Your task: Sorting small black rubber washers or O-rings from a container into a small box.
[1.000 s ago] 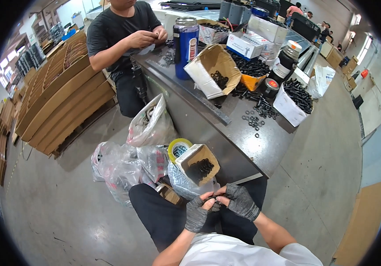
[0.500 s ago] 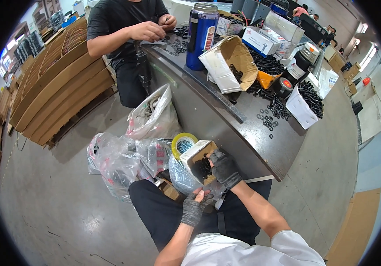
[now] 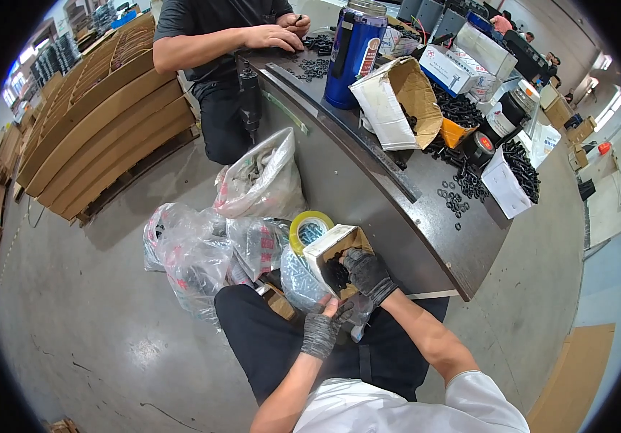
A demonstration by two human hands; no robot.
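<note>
A small open cardboard box tilts toward me above my lap, with black bolts inside. My left hand, in a grey fingerless glove, holds the box's near lower edge, thumb up against it; its other fingers are mostly hidden. Over the box's right side reaches my gloved right hand, fingers curled inside among the bolts and the fingertips hidden. A clear bag of small metal parts lies against the box's left side, and a roll of yellow tape stands just beyond.
Several plastic bags and an open sack lie left of the box. The dark worktable holds a blue flask, a tipped carton, a white box of bolts and loose washers. Opposite, a co-worker's hands work.
The whole view has shifted slightly. My left thumb has come up against the box's near edge; my right hand stays in the box. The co-worker's nearer hand has lowered to the tabletop.
</note>
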